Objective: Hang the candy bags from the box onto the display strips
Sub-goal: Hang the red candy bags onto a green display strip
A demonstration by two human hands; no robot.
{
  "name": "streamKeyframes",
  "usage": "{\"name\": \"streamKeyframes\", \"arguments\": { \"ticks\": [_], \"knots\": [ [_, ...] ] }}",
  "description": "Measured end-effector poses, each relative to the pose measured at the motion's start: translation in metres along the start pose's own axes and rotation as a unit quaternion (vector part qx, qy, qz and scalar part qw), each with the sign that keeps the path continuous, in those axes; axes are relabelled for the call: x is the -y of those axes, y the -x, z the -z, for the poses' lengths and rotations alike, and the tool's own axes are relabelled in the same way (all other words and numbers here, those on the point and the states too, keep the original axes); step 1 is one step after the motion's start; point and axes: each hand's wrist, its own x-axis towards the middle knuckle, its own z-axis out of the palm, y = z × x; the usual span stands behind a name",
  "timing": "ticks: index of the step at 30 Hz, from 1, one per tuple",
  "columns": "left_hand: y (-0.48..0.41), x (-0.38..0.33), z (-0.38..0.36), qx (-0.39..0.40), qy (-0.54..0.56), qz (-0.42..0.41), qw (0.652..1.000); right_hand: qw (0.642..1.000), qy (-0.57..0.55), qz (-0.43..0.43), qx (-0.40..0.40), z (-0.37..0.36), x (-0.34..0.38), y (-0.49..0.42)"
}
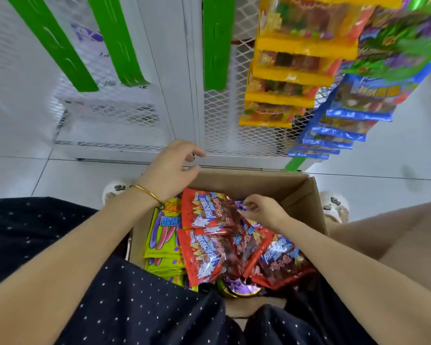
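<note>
An open cardboard box (301, 192) stands on the floor between my feet. It holds several red candy bags (207, 212), yellow-green bags (162, 235) at its left and purple bags (237, 286) underneath. My left hand (171, 170) hovers over the box's far left corner, fingers loosely curled, holding nothing. My right hand (261, 211) is down in the box and pinches the edge of a purple bag (240, 204) beside the top red bag. Green display strips (215, 43) hang bare on the white mesh rack. Yellow bags (286, 78) and blue bags (343, 125) hang on strips at the right.
The white mesh rack (125, 113) stands just beyond the box on a white tiled floor (373, 170). Two more bare green strips (117, 41) hang at the left. My shoes (334, 205) flank the box, and my dotted dark garment fills the foreground.
</note>
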Motion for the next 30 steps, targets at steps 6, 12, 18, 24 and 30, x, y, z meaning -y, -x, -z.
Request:
{"name": "streamKeyframes", "arguments": {
  "ticks": [6,12,18,24,30],
  "knots": [
    [0.000,0.010,-0.004,-0.006,0.022,0.036,0.999,0.980,0.124,0.115,0.106,-0.058,0.033,-0.032],
    [0.012,0.019,-0.001,0.025,0.012,0.087,0.996,0.976,0.151,0.147,0.061,-0.060,0.025,-0.042],
    [0.012,0.014,-0.013,0.149,-0.009,0.254,0.956,0.992,0.041,0.122,-0.012,-0.021,0.048,-0.013],
    [0.007,-0.007,-0.015,0.127,0.228,0.315,0.913,0.959,0.148,0.198,-0.138,0.010,0.089,0.041],
    [-0.003,-0.025,0.009,0.057,0.053,0.115,0.990,0.967,0.102,0.174,-0.159,0.073,0.103,0.065]
  ]
}}
